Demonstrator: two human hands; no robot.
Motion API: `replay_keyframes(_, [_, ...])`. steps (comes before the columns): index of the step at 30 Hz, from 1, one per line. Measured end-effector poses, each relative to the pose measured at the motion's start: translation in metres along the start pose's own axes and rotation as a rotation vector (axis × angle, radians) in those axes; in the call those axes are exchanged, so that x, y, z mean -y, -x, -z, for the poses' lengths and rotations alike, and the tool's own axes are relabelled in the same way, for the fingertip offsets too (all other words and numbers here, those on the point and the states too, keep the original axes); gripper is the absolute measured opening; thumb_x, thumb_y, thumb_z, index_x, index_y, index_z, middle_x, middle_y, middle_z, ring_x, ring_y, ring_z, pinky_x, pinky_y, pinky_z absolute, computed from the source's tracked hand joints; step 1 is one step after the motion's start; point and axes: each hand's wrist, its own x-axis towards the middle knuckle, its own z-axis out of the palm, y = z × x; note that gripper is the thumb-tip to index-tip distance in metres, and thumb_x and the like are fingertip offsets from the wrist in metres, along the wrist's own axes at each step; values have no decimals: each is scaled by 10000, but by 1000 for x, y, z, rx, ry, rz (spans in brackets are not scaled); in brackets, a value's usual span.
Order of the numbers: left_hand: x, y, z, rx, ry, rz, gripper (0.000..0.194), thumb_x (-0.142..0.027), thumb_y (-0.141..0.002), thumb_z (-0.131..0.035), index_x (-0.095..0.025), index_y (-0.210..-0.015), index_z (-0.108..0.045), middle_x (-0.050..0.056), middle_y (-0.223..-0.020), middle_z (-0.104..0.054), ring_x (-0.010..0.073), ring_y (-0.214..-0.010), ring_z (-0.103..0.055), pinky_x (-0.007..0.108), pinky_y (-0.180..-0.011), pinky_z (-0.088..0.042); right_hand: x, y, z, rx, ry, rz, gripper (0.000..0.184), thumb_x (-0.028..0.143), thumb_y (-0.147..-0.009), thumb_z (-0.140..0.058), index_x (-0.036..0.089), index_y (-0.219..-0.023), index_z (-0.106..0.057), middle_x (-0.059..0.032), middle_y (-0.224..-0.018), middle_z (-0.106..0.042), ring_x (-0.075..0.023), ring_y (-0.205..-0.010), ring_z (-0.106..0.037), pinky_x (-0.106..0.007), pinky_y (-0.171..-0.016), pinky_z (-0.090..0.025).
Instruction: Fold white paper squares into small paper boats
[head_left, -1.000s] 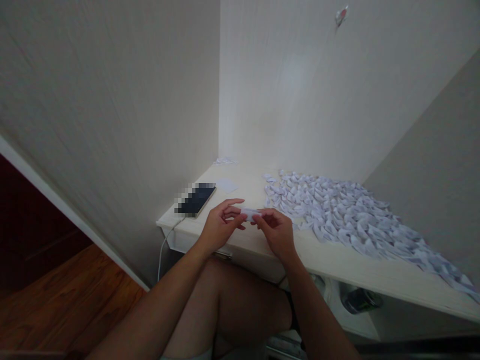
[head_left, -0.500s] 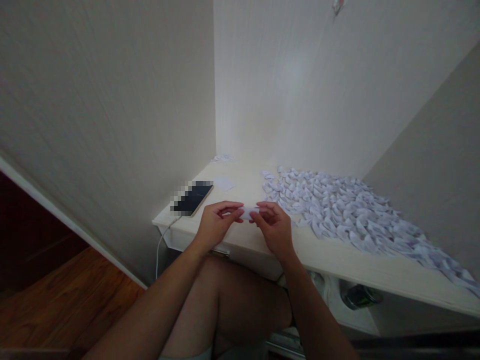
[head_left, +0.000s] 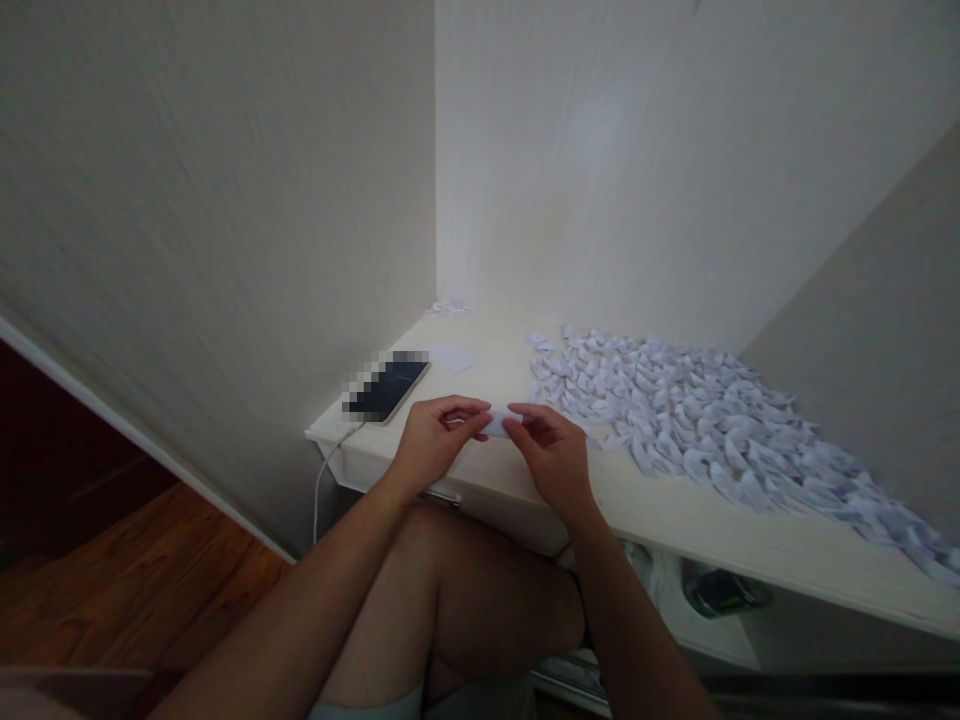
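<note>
Over the desk edge, both hands (head_left: 495,445) pinch a small paper piece (head_left: 496,423).

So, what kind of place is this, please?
Probably a room in a home: a pale desk in a wall corner, a wooden floor, a charging phone, and many folded paper pieces beside the hands.

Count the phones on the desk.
1. The phone lies flat near the desk's left front corner, a white cable hanging from its near end, beyond the left hand. No other shows; the folded paper pile could hide one.
</note>
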Motion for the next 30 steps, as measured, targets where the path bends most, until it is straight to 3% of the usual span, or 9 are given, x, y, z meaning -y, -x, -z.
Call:
replay_keyframes(8, [-1, -1, 3, 62, -59, 14, 282, -371, -691, -851, -136, -830, -784, 66, -760, -778, 200, -609, -737, 308, -588, -642, -2, -1, 0, 97, 39, -41, 199, 369, -817, -722, 195, -894, -780, -35, -726, -715, -168, -645, -595, -302, -628, -466])
replay_keyframes(16, [7, -3, 10, 124, -128, 74, 248, -331, -705, -827, -138, -856, -789, 86, -822, -785, 179, -593, -721, 294, -568, -617, -4, -1, 0, 213, 104, -74, 208, 374, -859, -653, 188, -812, -731, -20, -680, -684, -158, -589, -562, -286, -571, -409])
replay_keyframes(24, [7, -4, 6, 26, -3, 109, 312, -274, -668, -823, -123, -932, -754, 48, -756, -742, 169, -680, -701, 266, -550, -613, 1, -1, 0, 185, 145, -91, 220, 373, -882, -601, 186, -803, -685, -31, -735, -687, -175, -642, -591, -297, -617, -441])
replay_keyframes(30, [4, -2, 6, 52, -71, 97, 249, -232, -682, -790, -136, -908, -746, 26, -700, -728, 136, -598, -660, 237, -522, -584, 1, 0, -2, 254, 156, -23, 223, 365, -898, -593, 192, -794, -690, -31, -770, -707, -172, -658, -604, -288, -615, -442])
